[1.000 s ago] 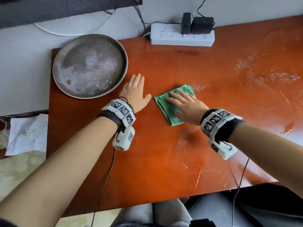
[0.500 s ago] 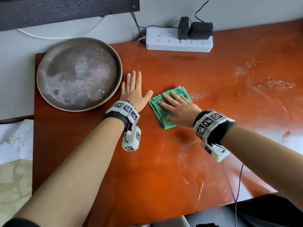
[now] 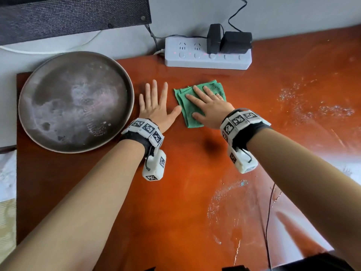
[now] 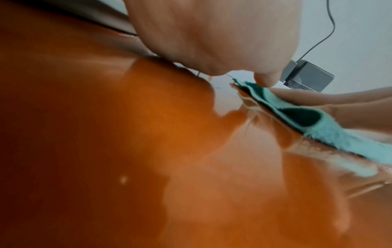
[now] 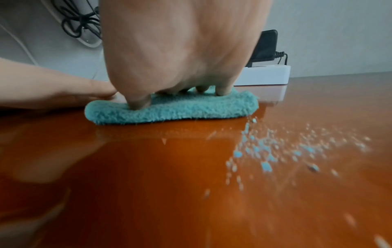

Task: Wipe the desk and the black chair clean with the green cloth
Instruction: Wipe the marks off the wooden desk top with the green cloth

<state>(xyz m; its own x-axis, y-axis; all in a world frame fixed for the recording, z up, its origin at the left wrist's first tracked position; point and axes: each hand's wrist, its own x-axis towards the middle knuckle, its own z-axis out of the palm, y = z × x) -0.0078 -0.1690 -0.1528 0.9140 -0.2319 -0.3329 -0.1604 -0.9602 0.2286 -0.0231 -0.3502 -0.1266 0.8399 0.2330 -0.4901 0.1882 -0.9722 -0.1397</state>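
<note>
A folded green cloth lies on the glossy orange-brown desk in front of the power strip. My right hand presses flat on the cloth with straight, spread fingers. My left hand rests flat on the bare desk just left of the cloth, its thumb close to the cloth's edge. White and bluish crumbs are scattered on the desk to the right and nearer me. The black chair is hardly in view.
A large round grey metal tray sits at the desk's left end, close to my left hand. A white power strip with two black adapters lies against the back wall. Cables hang from both wrists.
My right hand has slid the cloth away from me and slightly left, toward the power strip. The left hand stays flat on the desk beside it.
</note>
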